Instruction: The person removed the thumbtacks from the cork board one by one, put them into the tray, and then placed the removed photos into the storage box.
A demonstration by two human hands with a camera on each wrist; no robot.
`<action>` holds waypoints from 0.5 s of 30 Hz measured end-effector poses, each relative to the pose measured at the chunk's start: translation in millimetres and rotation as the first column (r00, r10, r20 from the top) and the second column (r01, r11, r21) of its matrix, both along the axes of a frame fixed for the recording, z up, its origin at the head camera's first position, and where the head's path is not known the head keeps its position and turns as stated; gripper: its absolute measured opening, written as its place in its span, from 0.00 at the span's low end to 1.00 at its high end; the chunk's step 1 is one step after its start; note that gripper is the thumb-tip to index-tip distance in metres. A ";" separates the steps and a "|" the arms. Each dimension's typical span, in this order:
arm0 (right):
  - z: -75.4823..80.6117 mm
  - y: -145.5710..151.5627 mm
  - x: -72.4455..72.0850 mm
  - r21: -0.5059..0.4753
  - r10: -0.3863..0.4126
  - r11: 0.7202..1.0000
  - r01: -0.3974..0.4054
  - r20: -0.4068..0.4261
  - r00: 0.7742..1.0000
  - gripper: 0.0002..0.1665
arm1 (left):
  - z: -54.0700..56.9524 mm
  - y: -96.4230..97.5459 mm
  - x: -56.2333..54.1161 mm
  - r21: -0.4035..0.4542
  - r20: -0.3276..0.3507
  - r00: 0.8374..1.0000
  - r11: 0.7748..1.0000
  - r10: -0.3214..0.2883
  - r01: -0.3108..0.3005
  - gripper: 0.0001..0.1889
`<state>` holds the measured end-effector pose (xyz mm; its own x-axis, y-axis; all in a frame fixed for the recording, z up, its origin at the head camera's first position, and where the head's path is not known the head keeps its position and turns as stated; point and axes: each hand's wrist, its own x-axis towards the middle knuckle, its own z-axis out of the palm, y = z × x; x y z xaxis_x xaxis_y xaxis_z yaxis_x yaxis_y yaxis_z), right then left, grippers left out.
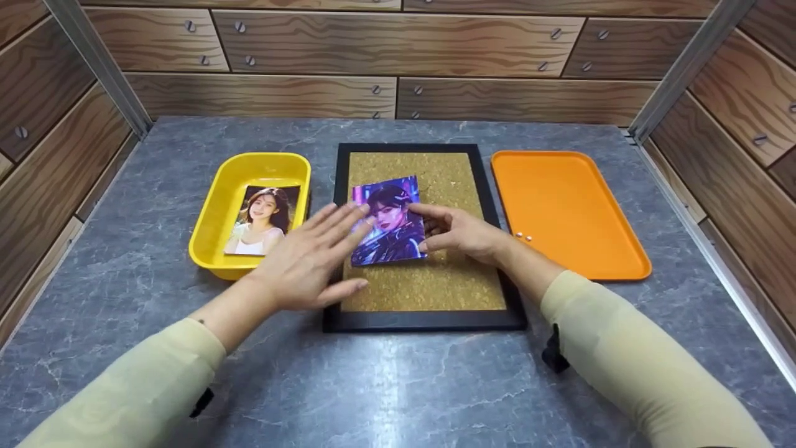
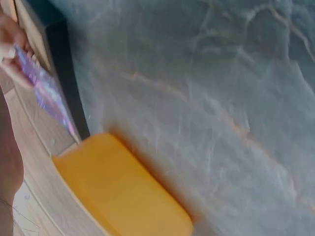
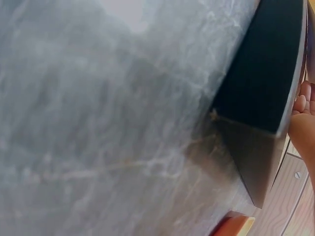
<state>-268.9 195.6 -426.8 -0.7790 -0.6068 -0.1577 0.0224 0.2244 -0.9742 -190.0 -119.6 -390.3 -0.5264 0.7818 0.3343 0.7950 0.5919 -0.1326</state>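
Observation:
A purple and blue printed photo card [image 1: 393, 239] is held over the black-framed cork board [image 1: 426, 289], slightly tilted. My right hand [image 1: 463, 235] pinches the card's right edge between thumb and fingers. On the other side, my left hand [image 1: 305, 261] has its fingers stretched out, with the fingertips overlapping the card's left edge. In the left wrist view the card [image 2: 45, 91] appears nearly edge-on, in the fingers of the right hand [image 2: 11, 46]. Only a bit of the right hand [image 3: 306, 105] shows in the right wrist view, beyond the board's dark frame [image 3: 263, 64].
Left of the board stands a yellow bin [image 1: 205, 239] with another photo card [image 1: 258, 230], a portrait, inside it. An orange tray [image 1: 572, 211] lies to the right, with small silvery pieces [image 1: 523, 236] near its left edge. Wood-patterned walls [image 1: 385, 43] enclose the grey marbled table [image 1: 398, 386].

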 end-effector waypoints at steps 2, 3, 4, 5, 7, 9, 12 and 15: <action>1.1 -0.4 -0.3 0.005 -0.012 1.000 0.012 0.003 1.000 0.49 | 5.9 -6.8 -1.0 0.005 -0.001 0.999 0.999 0.036 -0.036 0.45; 1.8 -0.5 -0.4 0.006 -0.017 1.000 0.017 0.006 1.000 0.49 | 8.9 -10.4 -1.1 0.005 0.000 0.998 0.998 0.059 -0.059 0.45; 2.5 -0.7 -0.5 0.007 -0.019 1.000 0.019 0.007 1.000 0.49 | 11.5 -14.1 -1.3 0.008 0.005 0.997 0.997 0.080 -0.080 0.45; 3.1 -0.9 -0.5 0.009 -0.019 1.000 0.019 0.006 1.000 0.49 | 13.8 -18.2 -1.6 0.019 0.009 0.995 0.995 0.098 -0.098 0.45; 4.5 -1.1 -0.7 0.010 -0.017 1.000 0.017 0.002 1.000 0.49 | 17.8 -26.6 -2.0 0.035 0.011 0.991 0.991 0.131 -0.131 0.44; 6.2 -1.0 -1.1 0.006 -0.018 1.000 0.018 0.002 1.000 0.49 | 20.7 -35.0 -2.9 0.055 0.011 0.989 0.987 0.151 -0.151 0.45; 8.0 -1.0 -1.5 0.002 -0.021 1.000 0.021 0.000 1.000 0.49 | 23.2 -47.2 -5.1 0.081 -0.004 0.986 0.983 0.165 -0.164 0.45; 9.9 -1.2 -1.7 0.000 -0.028 1.000 0.028 -0.009 1.000 0.49 | 25.1 -58.0 -6.7 0.101 -0.022 0.983 0.979 0.180 -0.177 0.45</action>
